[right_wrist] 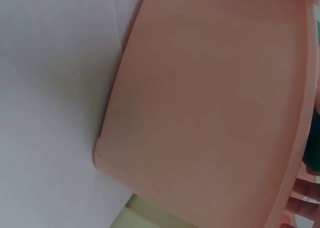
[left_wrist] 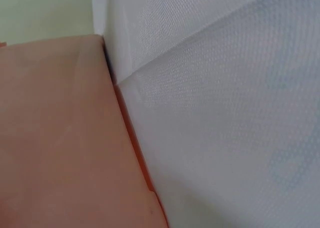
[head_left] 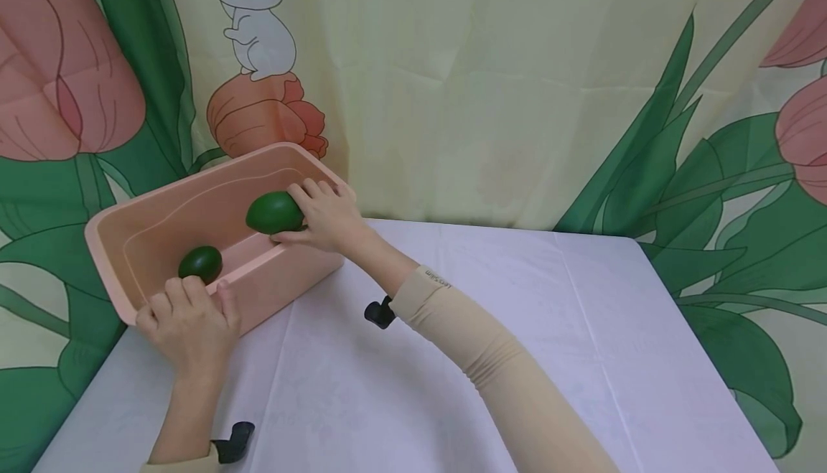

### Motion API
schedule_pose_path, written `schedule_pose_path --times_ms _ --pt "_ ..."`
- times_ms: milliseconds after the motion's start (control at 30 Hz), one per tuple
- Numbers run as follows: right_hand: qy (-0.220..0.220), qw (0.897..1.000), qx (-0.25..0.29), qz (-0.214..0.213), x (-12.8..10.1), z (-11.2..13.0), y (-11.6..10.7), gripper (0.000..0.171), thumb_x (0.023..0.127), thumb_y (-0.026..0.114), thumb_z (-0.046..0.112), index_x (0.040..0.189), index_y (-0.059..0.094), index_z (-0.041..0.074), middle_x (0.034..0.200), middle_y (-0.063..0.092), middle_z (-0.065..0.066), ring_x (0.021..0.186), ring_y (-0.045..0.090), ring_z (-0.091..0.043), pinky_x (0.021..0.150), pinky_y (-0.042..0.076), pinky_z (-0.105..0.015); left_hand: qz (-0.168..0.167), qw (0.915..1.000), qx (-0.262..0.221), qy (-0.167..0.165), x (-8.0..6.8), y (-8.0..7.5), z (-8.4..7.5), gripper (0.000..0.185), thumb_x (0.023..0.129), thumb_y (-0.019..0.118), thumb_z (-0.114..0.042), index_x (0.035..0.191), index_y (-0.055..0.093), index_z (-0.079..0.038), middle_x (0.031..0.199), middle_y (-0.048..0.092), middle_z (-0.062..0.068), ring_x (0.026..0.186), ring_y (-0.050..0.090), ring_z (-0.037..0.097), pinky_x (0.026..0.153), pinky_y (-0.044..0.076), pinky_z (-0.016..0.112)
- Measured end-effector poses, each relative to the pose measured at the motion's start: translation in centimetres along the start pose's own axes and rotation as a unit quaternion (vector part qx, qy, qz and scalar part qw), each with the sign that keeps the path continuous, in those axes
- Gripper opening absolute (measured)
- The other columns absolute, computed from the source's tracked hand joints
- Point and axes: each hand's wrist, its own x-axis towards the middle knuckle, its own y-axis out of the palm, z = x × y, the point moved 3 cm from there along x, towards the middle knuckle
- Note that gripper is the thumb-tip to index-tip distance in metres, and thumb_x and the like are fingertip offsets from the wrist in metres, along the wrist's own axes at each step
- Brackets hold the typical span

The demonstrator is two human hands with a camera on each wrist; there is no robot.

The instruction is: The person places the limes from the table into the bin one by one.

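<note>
A pink plastic bin point(head_left: 291, 293) stands at the table's back left, its outer wall point(left_wrist: 55, 133) filling the left of the left wrist view. With fingers hooked over the near rim, my left hand point(head_left: 194, 322) grips the bin at its left part. My right hand point(head_left: 329, 214) holds a smooth, avocado-like green fruit point(head_left: 273, 212) over the bin's right half; a sliver of that fruit point(right_wrist: 313, 145) shows past the rim in the right wrist view. A second, darker green fruit point(head_left: 201, 263) lies inside the bin, near my left fingers.
A white cloth point(head_left: 504, 301) covers the table, whose right edge point(head_left: 704, 351) slopes away. Behind it hangs a cream curtain point(head_left: 452, 100) printed with tulips and a white animal. Black wrist mounts point(head_left: 380, 313) stick out beside both sleeves.
</note>
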Motion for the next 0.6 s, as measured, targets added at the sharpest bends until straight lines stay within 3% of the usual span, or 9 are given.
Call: schedule_pose_path --times_ms 133,600 --pt "-0.005 1.0 0.003 0.014 0.1 0.4 0.2 0.073 0.075 0.044 0.073 0.129 0.037 0.024 0.12 0.043 0.005 0.104 0.045 -0.01 0.084 0.034 -0.031 0.0 1.0 0.001 0.0 0.0 0.0 0.0 0.049 0.09 0.031 -0.036 0.085 0.043 0.011 0.08 0.042 0.028 0.074 0.038 0.044 0.07 0.028 0.055" --pt "-0.002 0.999 0.008 0.046 0.9 2.0 0.4 0.072 0.077 0.039 0.073 0.131 0.034 0.026 0.124 0.042 0.006 0.11 0.043 -0.01 0.088 0.034 -0.03 0.001 1.0 0.001 0.002 0.0 0.0 0.0 0.049 0.09 0.032 -0.036 0.085 0.043 0.012 0.079 0.042 0.028 0.074 0.038 0.044 0.069 0.027 0.055"
